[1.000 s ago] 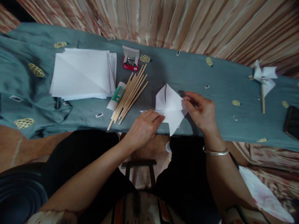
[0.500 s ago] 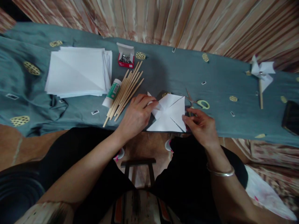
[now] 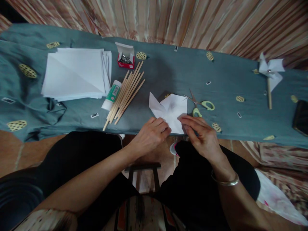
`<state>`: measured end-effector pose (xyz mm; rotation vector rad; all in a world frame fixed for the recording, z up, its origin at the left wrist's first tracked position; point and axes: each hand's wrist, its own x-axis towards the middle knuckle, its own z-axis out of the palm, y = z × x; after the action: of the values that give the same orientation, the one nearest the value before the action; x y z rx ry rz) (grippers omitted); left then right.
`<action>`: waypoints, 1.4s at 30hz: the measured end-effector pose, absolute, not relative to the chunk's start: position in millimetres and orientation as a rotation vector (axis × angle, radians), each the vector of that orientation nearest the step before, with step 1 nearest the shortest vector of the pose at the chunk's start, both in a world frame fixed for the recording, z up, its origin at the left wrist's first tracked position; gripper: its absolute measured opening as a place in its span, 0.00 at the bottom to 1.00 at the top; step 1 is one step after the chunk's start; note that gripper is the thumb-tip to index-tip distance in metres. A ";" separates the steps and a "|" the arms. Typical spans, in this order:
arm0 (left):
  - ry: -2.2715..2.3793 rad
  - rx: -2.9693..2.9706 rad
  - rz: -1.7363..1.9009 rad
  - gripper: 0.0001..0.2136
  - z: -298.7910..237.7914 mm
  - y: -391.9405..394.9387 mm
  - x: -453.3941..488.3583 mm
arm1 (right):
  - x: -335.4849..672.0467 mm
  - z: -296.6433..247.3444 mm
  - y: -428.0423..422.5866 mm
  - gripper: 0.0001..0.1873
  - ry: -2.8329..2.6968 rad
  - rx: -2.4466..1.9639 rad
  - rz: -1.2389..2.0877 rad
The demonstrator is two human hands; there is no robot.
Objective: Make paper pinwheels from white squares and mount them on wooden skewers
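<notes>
A white cut paper square [image 3: 169,110], partly folded into pinwheel flaps, lies on the blue-grey cloth [image 3: 168,70] at the near table edge. My left hand [image 3: 150,136] pinches its near left corner with curled fingers. My right hand [image 3: 201,134] presses and grips its near right corner. Scissors with pale yellow-green handles [image 3: 201,106] lie just right of the paper.
A stack of white paper sheets [image 3: 74,73] lies at the left. A glue stick [image 3: 111,95], a bundle of wooden sticks [image 3: 126,93] and a small red box of pins [image 3: 125,61] sit beside it. A finished white pinwheel [image 3: 269,75] lies at far right, near a dark object [image 3: 300,118].
The paper, held up a second ago, has been laid flat and turned on the cloth. Both hands have moved to its near edge. The scissors came into sight.
</notes>
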<state>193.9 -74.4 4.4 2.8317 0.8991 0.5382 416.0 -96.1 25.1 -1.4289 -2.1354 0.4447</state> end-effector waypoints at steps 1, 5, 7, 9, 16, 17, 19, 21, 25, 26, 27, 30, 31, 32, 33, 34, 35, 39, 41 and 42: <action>0.902 2.836 0.532 0.07 5.8 -73.2 192.1 | 415.9 23.9 -95.7 0.16 -2.150 -1.421 0.451; 0.985 2.829 0.594 0.08 9.4 -68.9 181.1 | 413.9 20.0 -94.9 0.20 -2.196 -1.404 0.496; 1.030 2.813 0.602 0.07 8.8 -67.5 176.1 | 410.9 18.2 -95.1 0.20 -2.218 -1.400 0.506; 1.047 2.790 0.588 0.07 7.1 -67.3 173.3 | 407.6 16.5 -95.2 0.20 -2.239 -1.387 0.512; 1.041 2.716 0.601 0.07 3.9 -69.4 175.6 | 404.6 14.1 -92.1 0.14 -2.188 -1.365 0.629; 1.047 2.702 0.605 0.08 4.1 -69.6 176.1 | 404.4 13.7 -91.3 0.13 -2.154 -1.365 0.652; 1.055 2.682 0.596 0.07 4.4 -70.1 176.6 | 402.9 12.4 -89.4 0.10 -2.073 -1.362 0.708; 1.053 2.675 0.582 0.07 3.9 -70.7 176.6 | 399.7 10.7 -87.0 0.08 -1.985 -1.356 0.765; 1.051 2.671 0.605 0.06 0.9 -71.7 176.5 | 390.3 8.0 -80.8 0.04 -1.847 -1.348 0.835; 1.056 2.669 0.621 0.06 0.2 -71.9 176.6 | 387.8 7.7 -79.3 0.03 -1.825 -1.350 0.845; 1.059 2.667 0.632 0.06 -0.5 -72.0 176.7 | 385.5 7.6 -77.8 0.02 -1.809 -1.356 0.851; 1.068 2.661 0.653 0.11 -1.0 -72.1 176.4 | 379.6 7.6 -75.1 0.02 -1.789 -1.414 0.813; 1.062 2.659 0.654 0.12 -0.6 -72.2 176.1 | 378.0 7.7 -74.7 0.03 -1.788 -1.445 0.785; 1.052 2.654 0.656 0.14 0.1 -72.2 175.6 | 376.6 7.8 -74.5 0.04 -1.788 -1.475 0.757; 1.034 2.645 0.658 0.15 1.0 -72.2 175.0 | 375.4 8.0 -74.5 0.06 -1.788 -1.503 0.735; 1.012 2.636 0.662 0.15 2.0 -72.2 174.4 | 374.2 8.3 -74.6 0.07 -1.788 -1.528 0.717; 0.989 2.626 0.665 0.16 2.9 -72.1 173.8 | 373.2 8.7 -74.7 0.09 -1.790 -1.549 0.703; 0.954 2.600 0.666 0.11 3.8 -71.7 173.1 | 369.4 10.9 -74.9 0.09 -1.848 -1.567 0.609; 0.964 2.589 0.662 0.09 2.4 -71.7 173.7 | 367.7 11.8 -74.5 0.07 -1.896 -1.540 0.543; 0.972 2.583 0.668 0.09 1.5 -71.8 174.1 | 366.9 12.1 -74.3 0.06 -1.917 -1.526 0.511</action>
<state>174.1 -71.8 1.5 2.5835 0.9718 0.6676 366.9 -74.3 12.1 -1.5255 -1.9169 0.5106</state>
